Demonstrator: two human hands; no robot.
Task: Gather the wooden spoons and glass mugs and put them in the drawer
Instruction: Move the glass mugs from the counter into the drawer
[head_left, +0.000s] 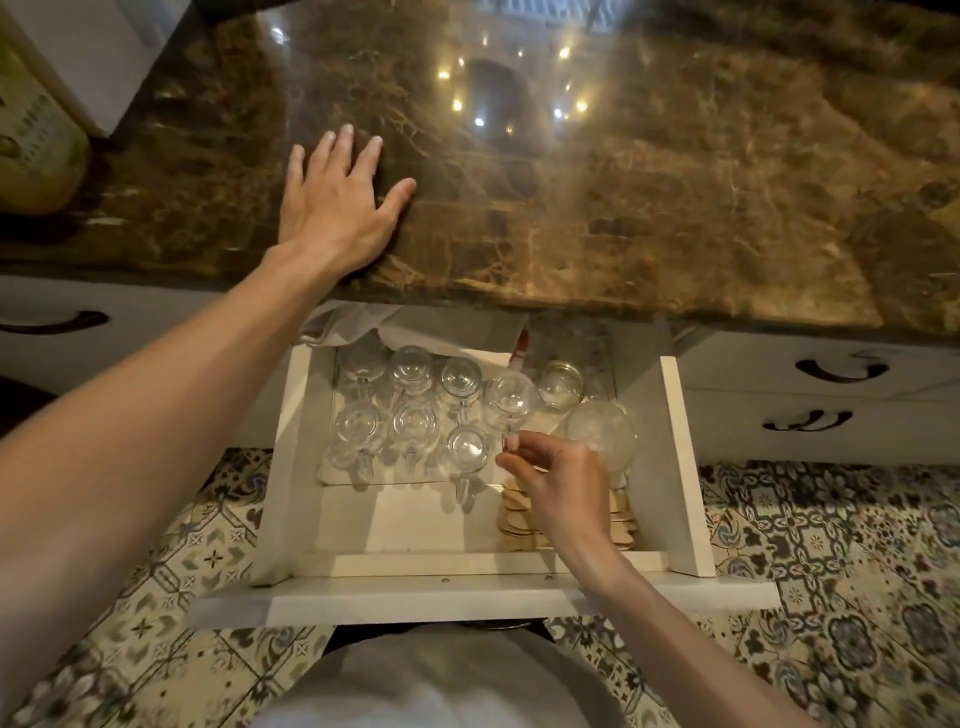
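The white drawer (680, 467) is pulled out below the counter. Several clear glass mugs (413, 423) stand in rows inside it, at the back and left. My right hand (558, 488) pinches the handle of one glass mug (509, 402) at the right end of the back row, held over the drawer. Wooden spoons (514, 519) lie stacked in the drawer's front right, partly hidden under that hand. My left hand (337, 202) rests flat and open on the brown marble counter (649, 182), holding nothing.
A glass jar (561, 384) and a larger round glass piece (602, 434) sit at the drawer's right. Crumpled white paper (353, 325) lies at the back. Closed drawers with dark handles (836, 369) flank it. A yellow-green container (36, 140) stands at the counter's far left. Patterned floor tiles lie below.
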